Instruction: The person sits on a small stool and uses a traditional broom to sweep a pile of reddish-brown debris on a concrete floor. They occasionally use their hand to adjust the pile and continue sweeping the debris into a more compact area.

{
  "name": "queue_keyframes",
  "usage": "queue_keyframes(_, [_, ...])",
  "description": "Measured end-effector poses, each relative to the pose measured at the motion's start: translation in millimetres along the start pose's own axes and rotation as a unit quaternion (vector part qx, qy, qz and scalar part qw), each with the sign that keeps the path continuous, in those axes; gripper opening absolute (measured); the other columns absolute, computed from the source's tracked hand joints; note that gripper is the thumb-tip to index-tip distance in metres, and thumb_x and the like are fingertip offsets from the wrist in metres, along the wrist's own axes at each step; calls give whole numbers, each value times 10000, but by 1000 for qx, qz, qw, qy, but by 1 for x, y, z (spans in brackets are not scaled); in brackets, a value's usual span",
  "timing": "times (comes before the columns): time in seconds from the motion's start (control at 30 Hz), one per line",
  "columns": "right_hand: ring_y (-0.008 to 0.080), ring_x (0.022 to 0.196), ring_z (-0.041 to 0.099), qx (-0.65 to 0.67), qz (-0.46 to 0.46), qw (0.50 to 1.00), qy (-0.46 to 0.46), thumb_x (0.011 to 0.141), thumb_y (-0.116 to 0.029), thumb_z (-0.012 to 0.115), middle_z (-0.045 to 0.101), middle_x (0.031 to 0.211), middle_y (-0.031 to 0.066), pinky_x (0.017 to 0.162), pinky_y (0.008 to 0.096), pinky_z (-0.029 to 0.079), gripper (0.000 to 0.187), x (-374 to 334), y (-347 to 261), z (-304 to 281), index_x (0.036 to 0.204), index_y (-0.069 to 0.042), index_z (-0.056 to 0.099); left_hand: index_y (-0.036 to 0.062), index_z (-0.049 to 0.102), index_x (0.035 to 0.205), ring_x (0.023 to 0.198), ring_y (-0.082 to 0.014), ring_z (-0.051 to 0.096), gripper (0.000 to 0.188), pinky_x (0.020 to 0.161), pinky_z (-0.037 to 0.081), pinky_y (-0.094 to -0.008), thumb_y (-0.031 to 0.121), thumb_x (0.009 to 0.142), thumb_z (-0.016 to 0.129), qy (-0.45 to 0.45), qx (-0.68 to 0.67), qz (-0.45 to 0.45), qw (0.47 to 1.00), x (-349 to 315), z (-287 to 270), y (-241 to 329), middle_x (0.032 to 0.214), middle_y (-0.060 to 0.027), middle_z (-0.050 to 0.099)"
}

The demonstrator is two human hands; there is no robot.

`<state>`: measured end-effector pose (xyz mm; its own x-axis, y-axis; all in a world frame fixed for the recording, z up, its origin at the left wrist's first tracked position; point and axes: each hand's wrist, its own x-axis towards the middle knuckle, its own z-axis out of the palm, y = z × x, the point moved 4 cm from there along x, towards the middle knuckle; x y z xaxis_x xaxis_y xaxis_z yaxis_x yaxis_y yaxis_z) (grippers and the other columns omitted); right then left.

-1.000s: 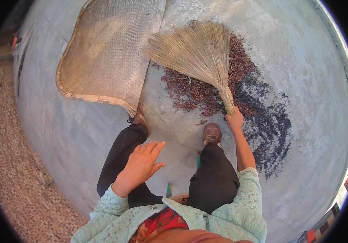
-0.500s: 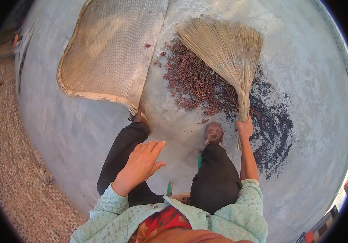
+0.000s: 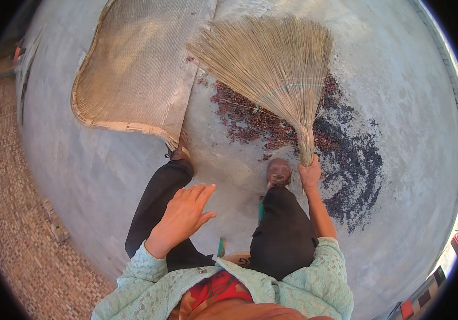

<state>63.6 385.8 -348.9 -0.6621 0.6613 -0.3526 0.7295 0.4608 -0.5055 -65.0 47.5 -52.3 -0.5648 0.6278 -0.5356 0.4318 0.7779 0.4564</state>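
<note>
My right hand (image 3: pixel 309 173) is wrapped round the bound handle of a straw broom (image 3: pixel 277 64). The broom's wide bristles fan out away from me, over a pile of dark red, dried seed heads or berries (image 3: pixel 239 114), and hide part of it. Beside the pile, to its right, small black seeds or grains (image 3: pixel 354 160) are spread in a thin curved layer. My left hand (image 3: pixel 183 214) hovers above my left thigh, holding nothing, its fingers stretched out and the thumb apart.
A large woven winnowing tray (image 3: pixel 138 64) lies at the far left, its open straight edge towards the pile. My brown shoes (image 3: pixel 279 173) stand on the grey concrete floor (image 3: pixel 410 176), one near the tray's corner, one near the pile. Brick-patterned paving (image 3: pixel 37 229) lies at the left.
The broom has swung left in my right hand, its bristles now reaching the winnowing tray's edge and covering more of the red pile. My left hand has hardly moved.
</note>
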Motion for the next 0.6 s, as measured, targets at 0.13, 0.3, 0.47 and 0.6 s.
queue_keyframes(0.13, [439,770,624,-107,1,993,-46,660,-245,688,651,797,199,674,516,484,398,-2,10,13,1014,-152,534,44,457,1339,1163,-338,514,640,965,412,-420,282,806,719,-3,-3,-8,1000,0,1,-2,1259,-172,544])
queue_keyframes(0.3, [437,781,625,-116,-13,990,-84,662,-241,689,658,809,189,680,518,485,394,-2,-3,4,1017,-152,542,44,459,1338,1167,-340,512,638,968,412,-419,281,806,718,1,-2,-12,1000,-5,3,-6,1261,-172,544])
queue_keyframes(0.47, [410,800,633,-54,-87,994,-43,650,-222,704,658,835,183,696,480,498,419,-13,11,6,1026,-143,536,46,457,1339,1166,-341,512,643,972,410,-419,276,801,722,7,2,3,1000,-1,-1,-2,1262,-172,543])
queue_keyframes(0.6, [405,813,630,-149,-33,984,-91,656,-209,705,652,855,176,700,466,498,407,-3,25,8,1024,-139,545,47,456,1341,1167,-343,512,645,974,408,-423,279,801,721,4,-1,-6,1000,-4,2,-8,1259,-173,544])
